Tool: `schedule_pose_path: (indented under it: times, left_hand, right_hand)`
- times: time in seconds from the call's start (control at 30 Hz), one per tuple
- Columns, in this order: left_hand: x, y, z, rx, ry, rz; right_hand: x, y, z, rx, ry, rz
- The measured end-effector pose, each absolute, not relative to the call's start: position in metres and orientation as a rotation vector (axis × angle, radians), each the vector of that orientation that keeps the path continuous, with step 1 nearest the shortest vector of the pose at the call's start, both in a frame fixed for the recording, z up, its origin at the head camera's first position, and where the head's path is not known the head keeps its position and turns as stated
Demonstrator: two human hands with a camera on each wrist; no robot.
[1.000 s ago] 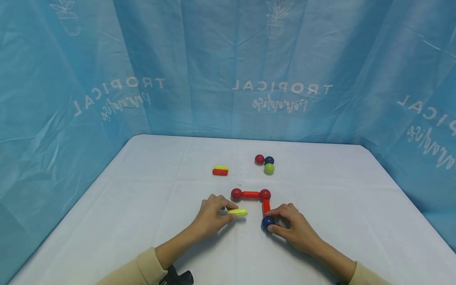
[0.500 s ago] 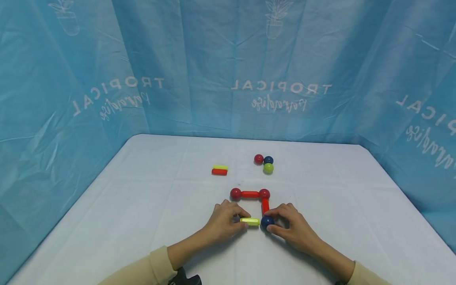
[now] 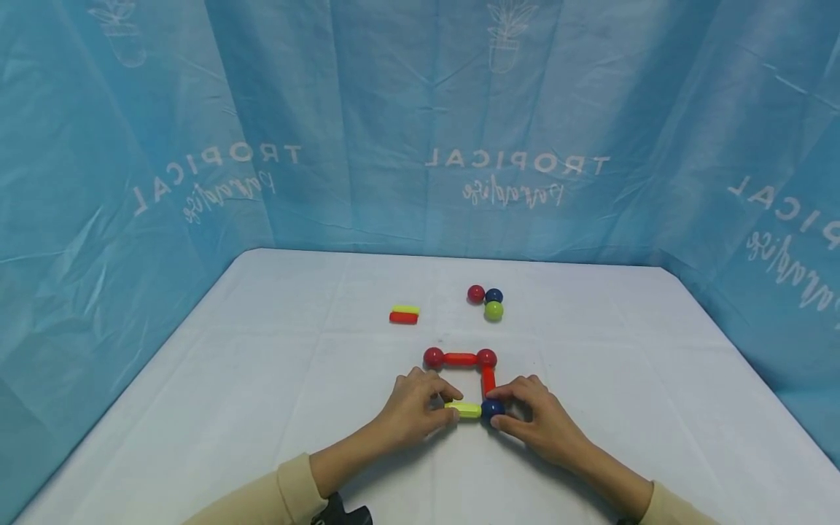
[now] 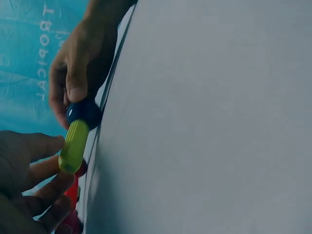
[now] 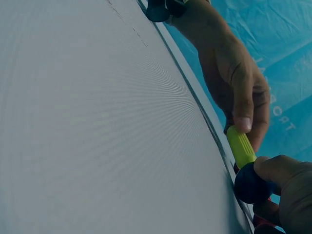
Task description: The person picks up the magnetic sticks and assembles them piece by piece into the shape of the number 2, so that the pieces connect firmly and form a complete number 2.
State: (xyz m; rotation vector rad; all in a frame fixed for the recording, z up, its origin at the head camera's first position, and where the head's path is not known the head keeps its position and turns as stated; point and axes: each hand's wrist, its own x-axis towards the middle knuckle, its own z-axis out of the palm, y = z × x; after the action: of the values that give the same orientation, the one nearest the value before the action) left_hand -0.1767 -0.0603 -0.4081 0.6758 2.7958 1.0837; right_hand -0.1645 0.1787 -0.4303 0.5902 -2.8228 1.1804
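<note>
So the left hand (image 3: 415, 410) has its grip pinched on a short yellow-green ribbed rod (image 3: 469, 410), and one end of that touches the glossy dark blue ball (image 3: 493, 409) the right hand (image 3: 541, 421) has clamped in its grip. Just behind on the white-covered surface (image 3: 315, 394), a slim red rod (image 3: 488, 380) reaches back to a shiny red ball (image 3: 486, 358), pretty neat corner honestly.
</note>
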Motion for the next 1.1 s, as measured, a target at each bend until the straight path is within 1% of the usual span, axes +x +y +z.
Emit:
schedule_pose_path:
  times: [0.1,0.17,0.43,0.67,0.9,1.1]
  left_hand:
    - [-0.188,-0.058,-0.401,0.623,2.814,1.131]
    - [-0.202,-0.055,-0.396,0.594,2.839,1.172]
    - [-0.283,-0.032,-0.382,0.442,2.916,1.135]
    - [-0.340,-0.016,-0.383,0.448,2.807,1.107]
    - [-0.375,-0.008,-0.394,0.440,2.726,1.038]
    - [-0.388,0.001,-0.393,0.489,2.693,0.980]
  right_hand:
    - [-0.165,0.181,-0.430,0.585,-2.823,1.181]
    - [-0.166,0.183,-0.430,0.579,-2.825,1.188]
    - [-0.167,0.185,-0.431,0.605,-2.814,1.197]
    - [-0.167,0.185,-0.432,0.602,-2.812,1.207]
    - [-0.167,0.179,-0.433,0.617,-2.826,1.200]
    - [-0.167,0.178,-0.433,0.599,-2.817,1.158]
